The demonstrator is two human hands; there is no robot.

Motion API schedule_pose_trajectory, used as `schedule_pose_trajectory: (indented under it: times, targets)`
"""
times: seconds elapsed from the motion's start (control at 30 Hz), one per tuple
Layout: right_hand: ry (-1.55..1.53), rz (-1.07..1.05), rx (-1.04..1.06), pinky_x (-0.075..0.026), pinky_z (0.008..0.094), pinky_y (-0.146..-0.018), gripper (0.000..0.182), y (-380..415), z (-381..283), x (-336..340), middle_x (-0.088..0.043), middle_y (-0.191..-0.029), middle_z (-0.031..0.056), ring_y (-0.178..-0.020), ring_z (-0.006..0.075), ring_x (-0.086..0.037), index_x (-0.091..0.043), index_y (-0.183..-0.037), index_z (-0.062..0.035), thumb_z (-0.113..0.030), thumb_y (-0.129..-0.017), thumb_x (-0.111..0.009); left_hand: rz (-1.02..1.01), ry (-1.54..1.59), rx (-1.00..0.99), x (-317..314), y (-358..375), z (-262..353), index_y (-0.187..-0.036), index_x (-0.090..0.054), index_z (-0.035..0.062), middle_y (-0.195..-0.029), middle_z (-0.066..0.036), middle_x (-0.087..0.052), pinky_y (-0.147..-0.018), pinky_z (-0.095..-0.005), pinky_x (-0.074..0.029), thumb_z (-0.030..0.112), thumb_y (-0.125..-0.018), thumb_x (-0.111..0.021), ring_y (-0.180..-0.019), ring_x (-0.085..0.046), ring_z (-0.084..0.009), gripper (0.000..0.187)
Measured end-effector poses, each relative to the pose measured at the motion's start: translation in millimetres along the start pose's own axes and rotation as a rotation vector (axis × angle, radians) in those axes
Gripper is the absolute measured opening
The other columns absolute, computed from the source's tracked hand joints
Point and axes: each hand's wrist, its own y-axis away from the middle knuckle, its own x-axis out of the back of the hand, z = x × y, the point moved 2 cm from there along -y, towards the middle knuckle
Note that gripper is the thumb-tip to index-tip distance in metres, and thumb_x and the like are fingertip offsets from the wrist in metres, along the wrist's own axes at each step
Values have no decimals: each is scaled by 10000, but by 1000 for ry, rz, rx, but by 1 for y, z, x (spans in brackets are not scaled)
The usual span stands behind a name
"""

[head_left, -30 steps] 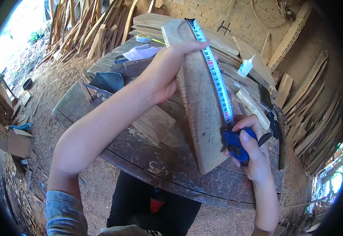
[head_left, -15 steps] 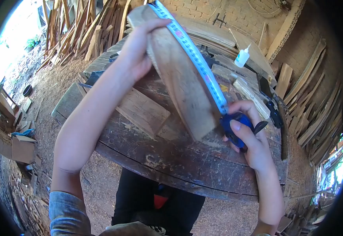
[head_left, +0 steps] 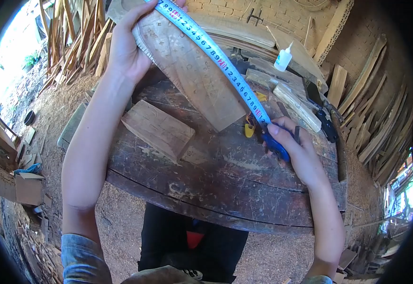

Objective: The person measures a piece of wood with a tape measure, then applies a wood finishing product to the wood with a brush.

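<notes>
My left hand [head_left: 128, 45] grips the far end of a long wooden board [head_left: 187, 71], which is lifted off the round table [head_left: 216, 184] and tilted up away from me. A white measuring tape [head_left: 216, 54] is stretched along the board's right edge. My right hand [head_left: 294, 151] holds the tape's blue case [head_left: 277, 146] just past the board's near end, close above the table top.
A short thick wood block [head_left: 158, 129] lies on the table left of centre. A white glue bottle [head_left: 282, 59], a pale wood piece [head_left: 301, 112], a phone [head_left: 315, 97] and dark tools [head_left: 329, 127] sit at the far right. Planks lean all around.
The board has been lifted off the table and swung up and to the left with my left hand. My right hand with the tape case stayed near the board's near end.
</notes>
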Motion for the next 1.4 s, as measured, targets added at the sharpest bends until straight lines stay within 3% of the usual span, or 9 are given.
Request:
schedule_pose_trajectory:
  times: [0.07, 0.27, 0.37, 0.57, 0.87, 0.97, 1.2, 1.4]
  targets:
    - [94, 48, 116, -390, 241, -621, 311, -4, 10, 0, -594, -788, -30, -695, 50, -512, -714, -1044, -62, -370, -1001, -730, -1, -20, -8, -2, 2, 0, -1306, -596, -1, -1160, -224, -710, -972, -477, -642, 121, -991, -655, -1065, -737, -342, 343]
    - [48, 36, 120, -404, 242, -687, 263, -6, 15, 2, -610, -819, -22, -754, 60, -521, -717, -1054, -63, -320, -1000, -706, -42, 53, -88, -7, 2, -1, -1290, -610, 25, -1146, -222, -709, -930, -463, -656, 133, -1006, -668, -1037, -740, -329, 310]
    - [27, 39, 136, -429, 247, -749, 252, -7, 16, 3, -631, -850, -8, -801, 76, -548, -712, -1061, -51, -294, -993, -696, -205, 93, -85, -10, 1, 4, -1274, -620, 18, -1118, -214, -714, -910, -451, -663, 123, -1019, -654, -1025, -742, -325, 278]
    - [32, 37, 123, -446, 255, -813, 264, -6, 13, 3, -649, -870, 7, -839, 93, -567, -697, -1061, -50, -305, -993, -689, -199, 74, -99, -7, -2, 8, -1268, -632, 12, -1081, -203, -727, -906, -458, -666, 113, -1031, -636, -1016, -749, -333, 258]
    - [50, -12, 38, -392, 240, -698, 289, 2, 0, 4, -615, -838, -24, -777, 63, -532, -684, -1113, -65, -320, -976, -692, -207, 94, -70, 6, -9, 16, -1281, -625, 14, -1095, -224, -729, -901, -495, -669, 118, -1030, -628, -1031, -756, -350, 272]
    - [26, -24, 70, -410, 242, -707, 301, 1, 2, 5, -618, -845, -13, -784, 73, -552, -675, -1123, -60, -308, -954, -682, -262, 88, -88, 4, -10, 16, -1279, -622, 19, -1090, -226, -731, -886, -500, -675, 131, -1031, -629, -1008, -764, -350, 273]
    - [24, -30, 124, -438, 250, -758, 321, 1, 2, 4, -616, -875, -6, -813, 93, -571, -664, -1117, -45, -291, -911, -654, -90, 123, -64, -2, -4, 17, -1266, -620, 24, -1084, -219, -737, -842, -490, -684, 140, -1031, -624, -959, -773, -341, 262]
    - [1, -54, 63, -431, 234, -601, 328, 1, 3, 4, -621, -861, 5, -684, 74, -559, -642, -1151, -56, -296, -929, -655, -49, 128, -21, -2, -2, 18, -1275, -616, -15, -1094, -224, -743, -864, -471, -676, 199, -1028, -640, -953, -772, -337, 327]
